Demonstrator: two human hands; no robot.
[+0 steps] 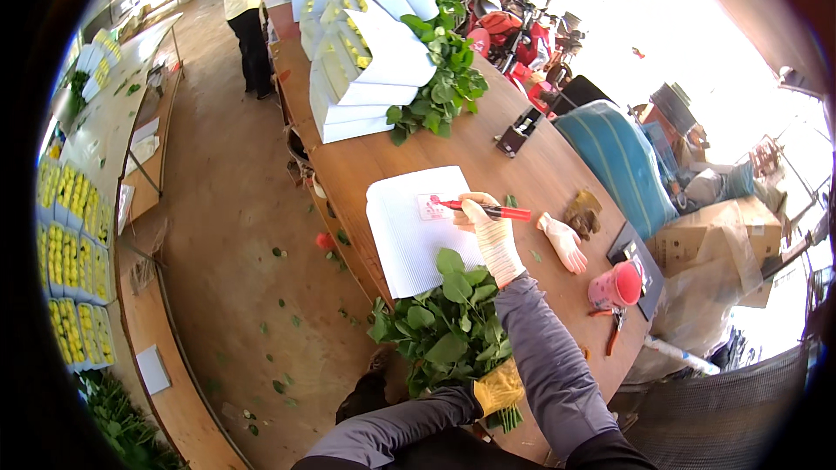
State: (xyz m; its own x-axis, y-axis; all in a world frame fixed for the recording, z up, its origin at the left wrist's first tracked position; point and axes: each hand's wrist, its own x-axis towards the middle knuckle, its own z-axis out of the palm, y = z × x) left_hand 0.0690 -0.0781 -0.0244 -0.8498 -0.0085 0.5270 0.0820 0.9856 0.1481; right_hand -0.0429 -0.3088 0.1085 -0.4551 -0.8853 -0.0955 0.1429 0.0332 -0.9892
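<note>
A red marker (507, 211) is pinched in the gloved right hand (482, 224), its tip at the label (428, 210) on a white wrap (405, 252) just left of that hand. Nearer the body, the yellow-gloved left hand (500, 388) closes round leafy stems (448, 322). Beyond both hands lie wrapped bunches (361, 65).

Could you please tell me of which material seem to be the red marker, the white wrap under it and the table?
Marker: probably plastic; smooth, evenly coloured red and dark barrel.
Wrap: likely corrugated paper, matte; fine parallel ridges show, though ribbed plastic is possible.
Table: wood or wood-look board; brown, with faint streaks and a soft sheen.
</note>
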